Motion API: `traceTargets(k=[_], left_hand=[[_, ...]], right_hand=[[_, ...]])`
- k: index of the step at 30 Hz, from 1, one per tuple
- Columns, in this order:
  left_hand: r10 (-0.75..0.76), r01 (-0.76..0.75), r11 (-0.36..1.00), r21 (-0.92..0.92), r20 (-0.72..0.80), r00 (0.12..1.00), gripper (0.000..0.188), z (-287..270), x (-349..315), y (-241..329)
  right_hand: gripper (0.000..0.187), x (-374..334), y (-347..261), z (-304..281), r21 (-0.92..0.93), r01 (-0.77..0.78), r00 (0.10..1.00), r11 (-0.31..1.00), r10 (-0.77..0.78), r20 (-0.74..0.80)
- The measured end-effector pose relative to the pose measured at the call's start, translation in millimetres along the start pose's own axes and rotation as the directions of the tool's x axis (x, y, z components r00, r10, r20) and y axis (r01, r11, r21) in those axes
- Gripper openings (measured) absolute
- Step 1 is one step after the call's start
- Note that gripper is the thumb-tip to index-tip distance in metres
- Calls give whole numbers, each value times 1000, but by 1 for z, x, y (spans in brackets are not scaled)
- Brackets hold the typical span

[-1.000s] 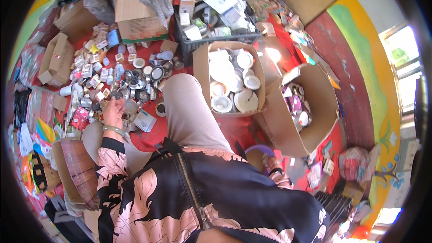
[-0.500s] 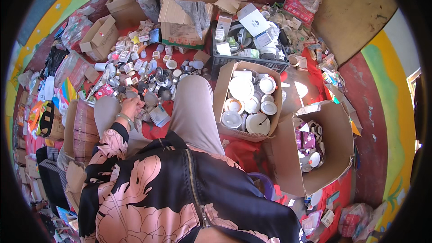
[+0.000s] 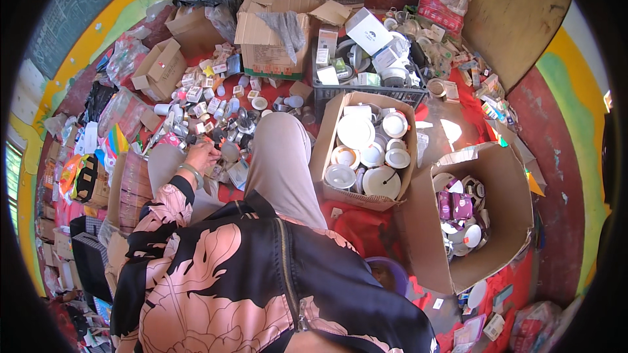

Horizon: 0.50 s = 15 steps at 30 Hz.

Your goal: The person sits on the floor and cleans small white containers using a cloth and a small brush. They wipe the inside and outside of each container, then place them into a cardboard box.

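Note:
My left hand [image 3: 203, 155], with a bangle [image 3: 190, 174] at the wrist, reaches between my knees to the near edge of a heap of small lamp parts and little boxes [image 3: 219, 114]. Its fingers are curled together; what they hold, if anything, is too small to make out. Right beside the fingertips is a round greyish disc [image 3: 229, 151]. A small pale-blue and white box [image 3: 239, 173] lies just nearer to me. Of my right hand nothing shows; the sleeve and jacket [image 3: 353, 287] cover that side.
An open carton of round white lamp fittings [image 3: 411, 173] stands right of my knee, with a larger carton [image 3: 504, 222] beside it. Behind are a black crate [image 3: 366, 93] and another carton [image 3: 271, 42]. A purple basin [image 3: 397, 273] sits by my right side.
The view has turned slightly left, so the scene sits a little further right. My left hand stays at the heap, its fingers now reaching a bit further out beside the round disc.

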State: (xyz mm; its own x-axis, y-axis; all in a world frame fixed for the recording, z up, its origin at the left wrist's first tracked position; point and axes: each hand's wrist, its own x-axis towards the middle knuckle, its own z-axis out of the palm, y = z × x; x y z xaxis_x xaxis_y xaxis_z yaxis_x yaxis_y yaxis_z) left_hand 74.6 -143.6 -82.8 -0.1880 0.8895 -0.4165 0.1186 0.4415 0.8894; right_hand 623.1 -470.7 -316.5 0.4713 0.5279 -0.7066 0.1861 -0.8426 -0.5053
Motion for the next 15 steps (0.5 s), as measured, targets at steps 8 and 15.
traceTargets(k=[8,15], left_hand=[[-14,14,1000,-4,7,1000,26,-2,-2,0],[45,-40,990,-132,33,998,26,-9,1,14]], right_hand=[[18,-8,1,0,142,18,1000,990,-18,1],[18,-32,-45,-7,456,89,993,885,-115,30]])
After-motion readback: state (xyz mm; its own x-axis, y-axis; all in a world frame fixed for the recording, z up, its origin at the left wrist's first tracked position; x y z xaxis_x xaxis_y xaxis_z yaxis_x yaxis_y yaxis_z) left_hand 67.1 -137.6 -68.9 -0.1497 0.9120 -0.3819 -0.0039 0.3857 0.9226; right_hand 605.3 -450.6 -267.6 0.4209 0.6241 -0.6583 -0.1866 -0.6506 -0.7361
